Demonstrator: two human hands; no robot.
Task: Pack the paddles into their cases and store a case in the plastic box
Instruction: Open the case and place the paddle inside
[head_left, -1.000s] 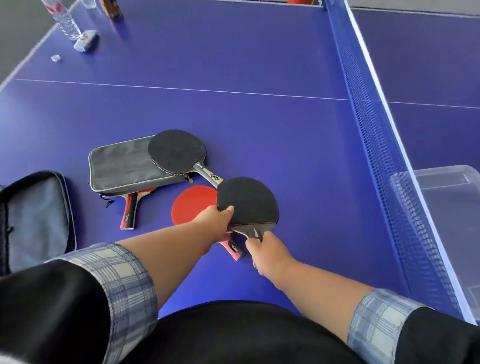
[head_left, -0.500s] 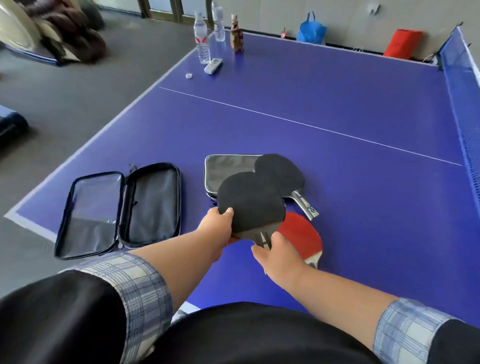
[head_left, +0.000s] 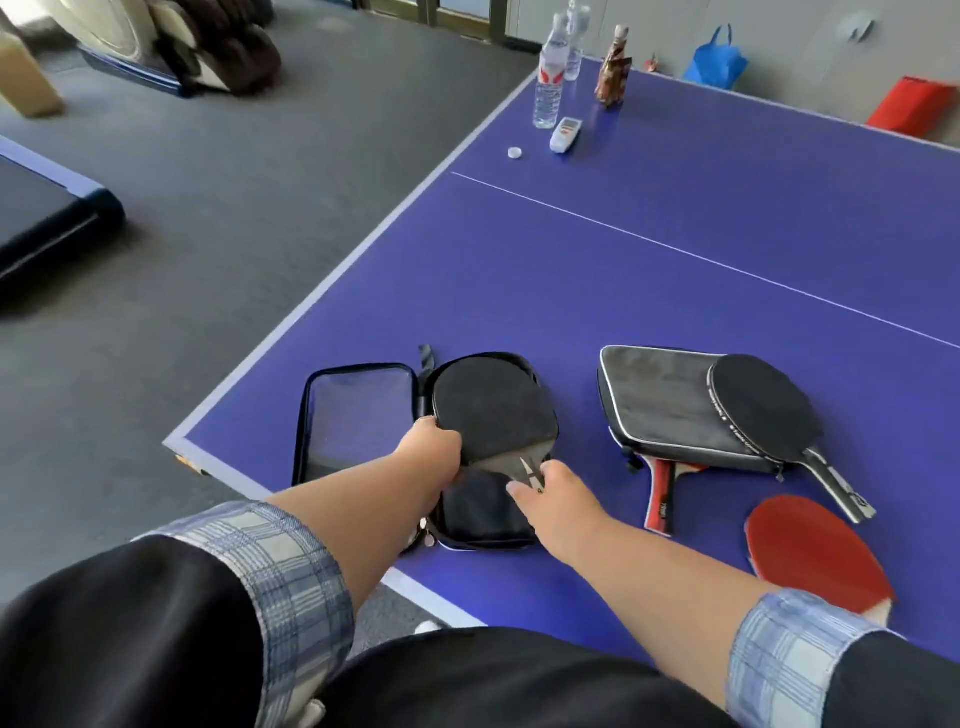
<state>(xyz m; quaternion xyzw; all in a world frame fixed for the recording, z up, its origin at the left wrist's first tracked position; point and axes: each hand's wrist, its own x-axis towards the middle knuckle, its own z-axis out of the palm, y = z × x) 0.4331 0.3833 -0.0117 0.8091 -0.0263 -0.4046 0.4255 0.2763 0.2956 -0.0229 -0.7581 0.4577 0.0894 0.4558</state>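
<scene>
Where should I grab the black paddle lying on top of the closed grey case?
Grab the black paddle by its handle. The handle pokes out past the closed grey case toward you and rests free on the table, so coming in from the near right side probably lets your fingers wrap around it.

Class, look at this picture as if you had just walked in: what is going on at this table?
A person is packing table tennis paddles away. Both hands, the left hand and the right hand, hold a black paddle over the open case at the table's corner. A closed grey case lies to the right with another black paddle on top, a red-handled paddle poking out from under it, and a red paddle beside it.
</scene>
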